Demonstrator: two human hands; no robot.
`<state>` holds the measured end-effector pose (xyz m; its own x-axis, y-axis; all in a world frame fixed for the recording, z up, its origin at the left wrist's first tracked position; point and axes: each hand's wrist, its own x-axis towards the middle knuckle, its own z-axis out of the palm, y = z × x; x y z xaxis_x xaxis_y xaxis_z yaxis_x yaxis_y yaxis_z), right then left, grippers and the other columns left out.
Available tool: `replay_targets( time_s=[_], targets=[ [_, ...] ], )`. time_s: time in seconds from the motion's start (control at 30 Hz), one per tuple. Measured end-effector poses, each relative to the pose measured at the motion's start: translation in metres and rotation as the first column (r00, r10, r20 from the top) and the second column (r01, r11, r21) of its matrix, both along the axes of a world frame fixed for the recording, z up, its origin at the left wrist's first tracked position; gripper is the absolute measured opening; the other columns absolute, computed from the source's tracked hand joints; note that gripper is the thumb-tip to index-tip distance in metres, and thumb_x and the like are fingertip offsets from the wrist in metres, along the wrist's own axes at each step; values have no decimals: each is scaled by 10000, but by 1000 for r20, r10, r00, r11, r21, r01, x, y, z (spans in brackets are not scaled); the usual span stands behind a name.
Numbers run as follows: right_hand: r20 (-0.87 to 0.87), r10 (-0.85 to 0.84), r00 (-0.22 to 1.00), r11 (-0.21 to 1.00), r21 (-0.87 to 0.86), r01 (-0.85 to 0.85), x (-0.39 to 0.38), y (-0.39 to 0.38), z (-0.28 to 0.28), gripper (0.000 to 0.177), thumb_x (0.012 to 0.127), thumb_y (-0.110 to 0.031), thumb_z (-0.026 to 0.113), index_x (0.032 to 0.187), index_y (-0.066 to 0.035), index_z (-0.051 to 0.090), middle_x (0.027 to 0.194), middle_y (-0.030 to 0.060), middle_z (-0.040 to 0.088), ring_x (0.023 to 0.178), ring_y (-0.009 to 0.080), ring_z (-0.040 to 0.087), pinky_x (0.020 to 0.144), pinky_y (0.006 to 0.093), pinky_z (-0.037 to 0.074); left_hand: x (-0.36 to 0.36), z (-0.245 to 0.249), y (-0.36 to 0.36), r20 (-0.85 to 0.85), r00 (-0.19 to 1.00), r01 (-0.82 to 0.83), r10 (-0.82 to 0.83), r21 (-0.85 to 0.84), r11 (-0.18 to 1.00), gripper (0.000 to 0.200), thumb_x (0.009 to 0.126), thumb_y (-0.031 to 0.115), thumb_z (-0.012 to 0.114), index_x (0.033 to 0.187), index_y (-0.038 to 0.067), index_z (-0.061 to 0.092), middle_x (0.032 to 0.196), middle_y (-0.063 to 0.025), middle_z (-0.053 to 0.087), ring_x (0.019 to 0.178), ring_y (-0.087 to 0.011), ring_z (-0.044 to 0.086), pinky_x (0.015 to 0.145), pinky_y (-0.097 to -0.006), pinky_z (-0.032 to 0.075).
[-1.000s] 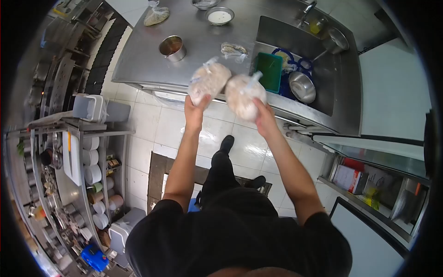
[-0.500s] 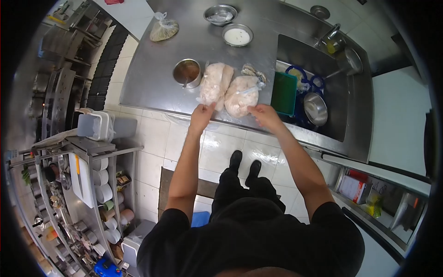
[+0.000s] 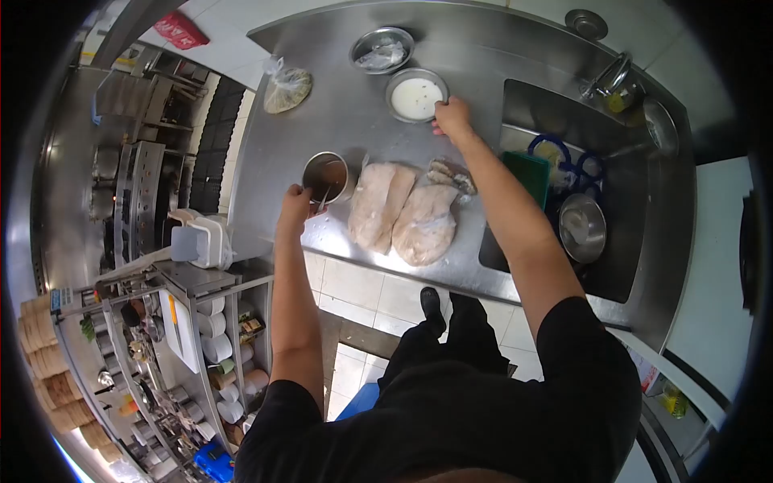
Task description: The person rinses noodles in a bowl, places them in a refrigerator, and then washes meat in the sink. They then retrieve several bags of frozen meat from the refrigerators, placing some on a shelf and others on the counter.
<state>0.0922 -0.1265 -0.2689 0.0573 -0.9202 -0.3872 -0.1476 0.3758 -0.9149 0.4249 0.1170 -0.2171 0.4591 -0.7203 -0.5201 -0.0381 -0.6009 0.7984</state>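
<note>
Head view: the left hand (image 3: 294, 205) is reaching to the near side of the pot (image 3: 326, 177), which is standing on the worktop (image 3: 346, 121) just left of the two bags (image 3: 400, 213). Its fingers are curling by the rim and the spoon (image 3: 320, 197); I cannot tell which they are gripping, or if they are gripping at all. The right hand (image 3: 452, 117) is stretching far out to the bowl (image 3: 416, 95), which is holding something white. Its fingers are lying on the bowl's right rim, and whether they are pinching it is not showing.

The bowl is looking like the main risk. It is shallow and being taken by one edge at full reach, so a tilt or a quick drag is likely to slop the white stuff over the worktop. The right forearm is passing over the small bag (image 3: 451, 173) and close to the bags, and dropping the elbow could be nudging them. The bags are lying near the front edge, with the floor (image 3: 354, 294) below, so a push toward the body could be sending one over. The spoon is leaning in the pot, and a jerk could be tipping the pot or flicking brown liquid.

Room: bare steel is lying open between pot, bowl and the tied bag (image 3: 286, 84), and left of the pot. To the right the sink (image 3: 555, 137) is dropping away just beside the bowl, with a board (image 3: 527, 171) inside. A second bowl (image 3: 382, 50) is sitting near, behind.
</note>
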Motion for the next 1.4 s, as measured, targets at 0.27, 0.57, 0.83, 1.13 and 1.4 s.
replay_targets(
  time_s=[0.27, 0.57, 0.83, 1.13, 1.4],
  targets=[
    [-59, 28, 998, 994, -100, -34, -74, -43, 7, 285, 978, -157, 534, 1043, 113, 598, 918, 235, 697, 660, 254, 725, 531, 354, 614, -42, -21, -101, -165, 984, 40, -62, -136, 990, 178, 995, 76, 488, 1109, -60, 503, 987, -222, 678, 786, -300, 746, 734, -370, 649],
    [0, 64, 998, 962, -267, -61, -45, -129, 82, 265, 981, -119, 528, 1035, 137, 572, 923, 224, 696, 686, 256, 738, 585, 345, 632, -135, -15, -207, -316, 940, 86, -130, -148, 985, 148, 998, 118, 565, 1065, -14, 553, 974, -149, 644, 819, -258, 703, 716, -352, 647],
    [243, 229, 943, 971, 4, -237, 63, -197, 49, 327, 1013, -143, 586, 1178, 137, 545, 1005, 246, 673, 792, 313, 734, 717, 410, 662, -199, -21, -280, -524, 845, -11, -109, -219, 976, 120, 987, 87, 594, 1019, -4, 523, 962, -111, 526, 872, -258, 626, 804, -416, 667],
    [-277, 69, 958, 905, -388, -177, -60, -109, 147, 278, 1028, -296, 611, 1056, -30, 685, 863, 47, 698, 676, 122, 636, 614, 281, 547, -214, -39, -338, -632, 770, -70, -88, -221, 973, 210, 1021, 117, 582, 1139, -18, 471, 1047, -96, 501, 903, -238, 609, 826, -394, 670],
    [-233, -399, 887, 901, -279, 332, -201, 199, 58, 119, 1057, -167, 580, 1132, -74, 583, 891, -17, 587, 645, 38, 502, 524, 205, 405, -179, -46, -330, -476, 866, -49, -152, -384, 922, 352, 989, 276, 684, 1184, 2, 580, 1125, -158, 642, 938, -247, 678, 770, -362, 625]
  ],
)
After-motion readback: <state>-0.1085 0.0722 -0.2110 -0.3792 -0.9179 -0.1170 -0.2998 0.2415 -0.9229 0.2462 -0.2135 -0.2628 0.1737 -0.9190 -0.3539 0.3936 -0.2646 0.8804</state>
